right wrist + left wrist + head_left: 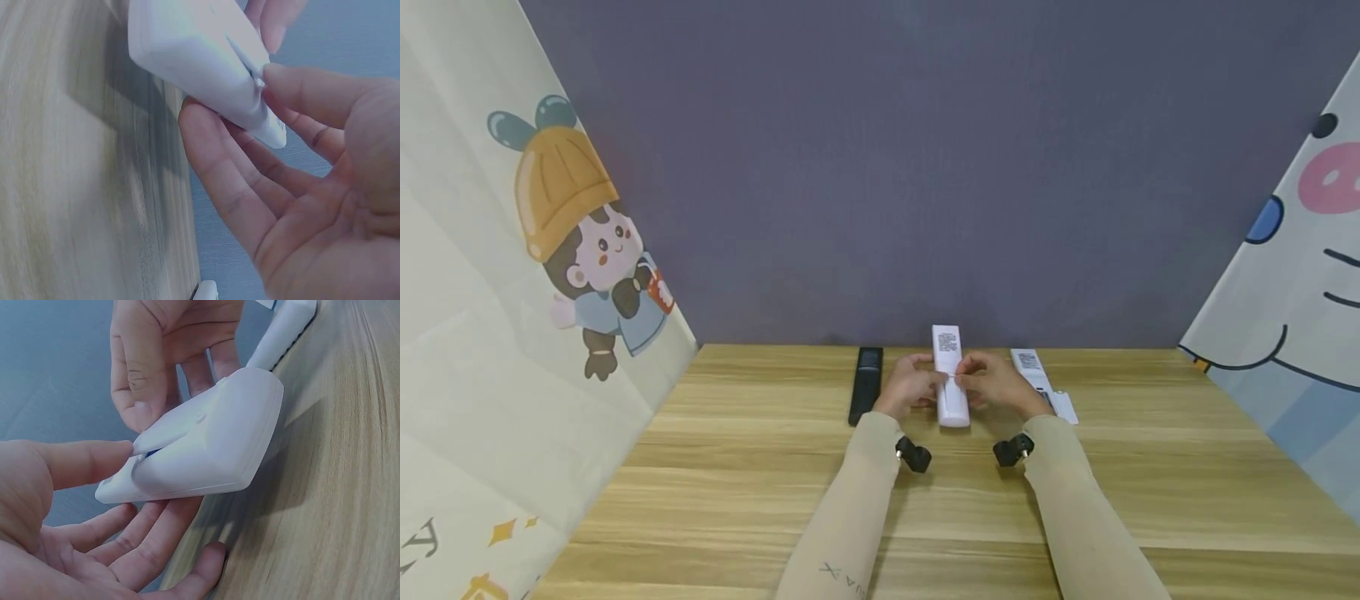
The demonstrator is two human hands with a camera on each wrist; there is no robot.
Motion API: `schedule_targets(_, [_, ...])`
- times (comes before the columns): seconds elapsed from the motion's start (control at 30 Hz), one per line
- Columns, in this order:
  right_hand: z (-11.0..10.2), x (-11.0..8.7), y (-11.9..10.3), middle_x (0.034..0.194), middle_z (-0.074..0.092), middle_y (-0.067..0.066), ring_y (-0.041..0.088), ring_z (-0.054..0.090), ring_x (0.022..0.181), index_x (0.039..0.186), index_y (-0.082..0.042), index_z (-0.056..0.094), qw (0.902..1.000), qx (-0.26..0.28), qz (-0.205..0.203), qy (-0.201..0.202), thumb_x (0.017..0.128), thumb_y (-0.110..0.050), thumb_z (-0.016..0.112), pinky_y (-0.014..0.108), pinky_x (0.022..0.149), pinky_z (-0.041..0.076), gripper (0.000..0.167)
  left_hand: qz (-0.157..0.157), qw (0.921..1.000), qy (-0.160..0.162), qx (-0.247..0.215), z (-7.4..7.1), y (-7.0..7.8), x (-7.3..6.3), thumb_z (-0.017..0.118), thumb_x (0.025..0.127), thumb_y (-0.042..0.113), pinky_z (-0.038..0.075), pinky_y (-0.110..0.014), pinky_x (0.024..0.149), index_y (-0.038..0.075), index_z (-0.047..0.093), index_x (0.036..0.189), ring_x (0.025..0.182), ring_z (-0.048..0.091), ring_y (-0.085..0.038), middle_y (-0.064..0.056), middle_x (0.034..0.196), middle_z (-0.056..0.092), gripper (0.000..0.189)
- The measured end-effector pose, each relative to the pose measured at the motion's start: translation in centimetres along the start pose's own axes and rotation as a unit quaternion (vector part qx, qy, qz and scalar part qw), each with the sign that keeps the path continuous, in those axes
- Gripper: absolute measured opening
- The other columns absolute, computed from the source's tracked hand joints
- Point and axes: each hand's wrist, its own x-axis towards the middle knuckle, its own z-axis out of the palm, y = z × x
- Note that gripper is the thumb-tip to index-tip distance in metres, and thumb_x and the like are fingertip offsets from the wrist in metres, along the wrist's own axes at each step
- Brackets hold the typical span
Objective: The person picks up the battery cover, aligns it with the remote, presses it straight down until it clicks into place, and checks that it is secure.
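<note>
A white remote control (951,400) is held up back side upward, its printed label toward the far end. The left wrist view shows its battery cover (181,428) raised at one edge, with a narrow dark gap below. My left hand (912,385) holds the remote from the left, thumb at the cover's raised edge and fingers underneath. From the other side my right hand (996,383) grips it, thumb tip at that same edge and fingers below the body. The inside of the compartment is mostly hidden.
On the wooden table (737,483), a black remote (867,387) lies left of my hands. A second white remote (1030,367) lies to the right, partly behind my right hand, with a loose white cover (1064,407) beside it. A dark grey wall (880,167) rises behind.
</note>
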Motion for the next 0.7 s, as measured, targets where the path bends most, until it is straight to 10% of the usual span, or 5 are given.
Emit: schedule_targets(0.7, [0.18,0.02,0.22,0.112,0.061,0.022,0.020,0.070,0.073,0.105,0.003,0.061,1.0000,-0.003,0.003,0.009,0.099,-0.003,0.063,0.044,0.071,0.063,0.009,0.017,0.9997,0.006,0.016,0.29,-0.14,-0.04,0.072,0.092,0.004,0.054,-0.033,0.064,0.012,0.052,0.146,0.070,0.065,-0.017,-0.010,0.096,0.070,0.059])
